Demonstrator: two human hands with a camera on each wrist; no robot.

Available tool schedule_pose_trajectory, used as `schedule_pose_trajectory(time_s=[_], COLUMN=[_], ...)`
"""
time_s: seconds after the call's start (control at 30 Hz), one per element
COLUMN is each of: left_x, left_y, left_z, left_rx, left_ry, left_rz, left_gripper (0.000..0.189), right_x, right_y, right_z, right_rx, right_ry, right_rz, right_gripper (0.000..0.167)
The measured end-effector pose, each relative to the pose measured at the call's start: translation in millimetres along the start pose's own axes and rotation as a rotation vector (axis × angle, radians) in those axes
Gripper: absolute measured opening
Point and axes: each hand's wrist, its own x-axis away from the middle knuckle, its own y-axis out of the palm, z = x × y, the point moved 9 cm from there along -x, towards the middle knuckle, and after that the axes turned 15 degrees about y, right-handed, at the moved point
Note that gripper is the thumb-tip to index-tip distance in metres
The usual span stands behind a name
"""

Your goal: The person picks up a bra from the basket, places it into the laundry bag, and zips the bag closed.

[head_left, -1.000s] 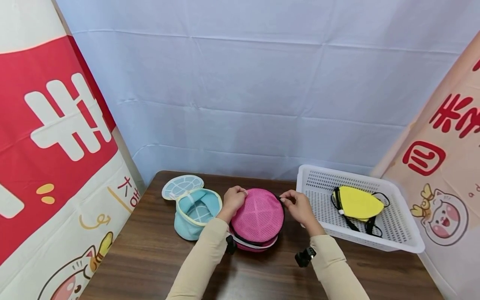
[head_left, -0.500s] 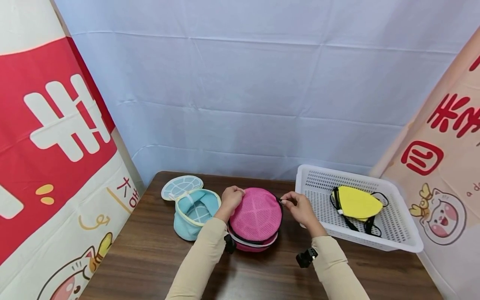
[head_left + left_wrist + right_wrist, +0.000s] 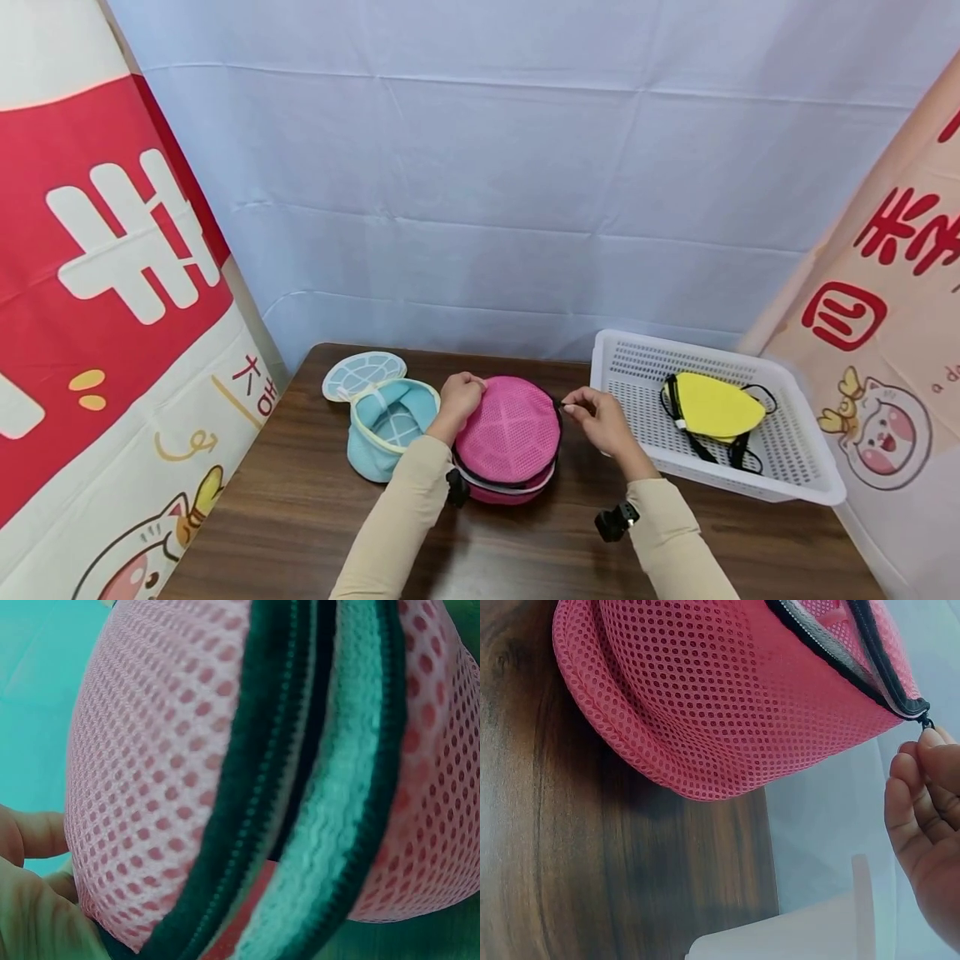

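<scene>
A round pink mesh laundry bag (image 3: 508, 429) stands on the table. Its black-edged zip gapes along the front, with a grey band showing inside the gap in the left wrist view. My left hand (image 3: 459, 402) grips the bag's upper left edge, thumb and fingers curled against the mesh (image 3: 150, 765). Between thumb and fingertips, my right hand (image 3: 934, 802) pinches the small black zip pull (image 3: 926, 720) at the bag's far right side. Close on the left sits a light blue round laundry bag (image 3: 367, 454), its lid (image 3: 366, 372) folded back.
To the right is a white perforated basket (image 3: 817, 458), holding a yellow piece (image 3: 716, 404) with black straps. Behind the brown wooden table (image 3: 517, 550) hangs a pale blue cloth (image 3: 480, 208). Printed cloths hang on both sides.
The pink bag has shifted slightly left, together with my left hand. My right hand keeps its pinch on the zip pull. The blue bag and the basket stay put.
</scene>
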Motion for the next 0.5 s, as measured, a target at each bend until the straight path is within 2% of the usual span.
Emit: schedule_pose_trajectory(time_s=[0.17,0.27,0.37,0.5], left_x=[-3.4,-1.1,1.9,4.7], left_y=[-9.5,-10.8,-10.8,-13.7], left_z=[-10.1,-15.7,-18.4,-20.8], left_rx=[0.090,0.144,0.156,0.169], left_ry=[-0.040,-0.077,-0.092,-0.102], left_rz=[0.083,0.089,0.092,0.152], left_gripper=[0.016,0.017,0.018,0.018], right_x=[7.4,13.5,17.8,20.9], right_y=[-4,-2,2,8], right_z=[2,3,6,13], right_rx=[-0.011,-0.011,-0.030,-0.069], right_ry=[0.004,0.016,0.042,0.084], right_rz=[-0.016,-0.041,-0.062,-0.078], right_gripper=[0.006,0.005,0.005,0.004])
